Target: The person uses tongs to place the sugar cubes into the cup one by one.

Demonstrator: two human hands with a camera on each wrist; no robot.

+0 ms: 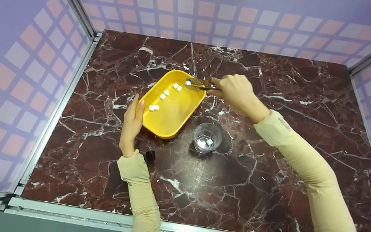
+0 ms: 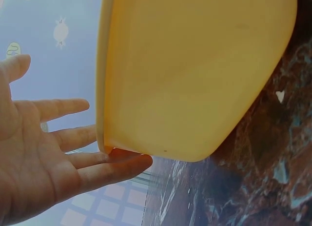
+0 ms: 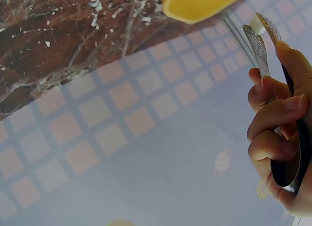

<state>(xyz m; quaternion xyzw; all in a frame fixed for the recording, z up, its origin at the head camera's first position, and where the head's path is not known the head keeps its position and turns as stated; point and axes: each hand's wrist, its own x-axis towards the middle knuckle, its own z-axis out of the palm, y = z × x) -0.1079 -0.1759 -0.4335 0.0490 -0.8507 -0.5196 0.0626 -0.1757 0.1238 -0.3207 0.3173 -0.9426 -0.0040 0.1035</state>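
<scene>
Tongs (image 3: 287,79) are gripped in my right hand (image 1: 236,90), fingers curled round them in the right wrist view. Between the tong tips is a white marshmallow-like piece (image 1: 188,83), over the right end of the yellow tray (image 1: 172,125). Several more white pieces (image 1: 162,96) lie in the tray in small groups. My left hand (image 1: 133,124) touches the tray's left side; in the left wrist view its fingers (image 2: 117,172) are mostly straight against the tray's rim and wall. In front of the tray stands a clear cup (image 1: 216,135) with white pieces (image 1: 209,141) at its bottom.
The dark red marbled tabletop (image 1: 285,106) carries small white flecks. Patterned panels (image 1: 248,22) with metal frame posts (image 1: 82,17) stand along its back and sides. A small black object (image 1: 150,155) is beside the left cuff.
</scene>
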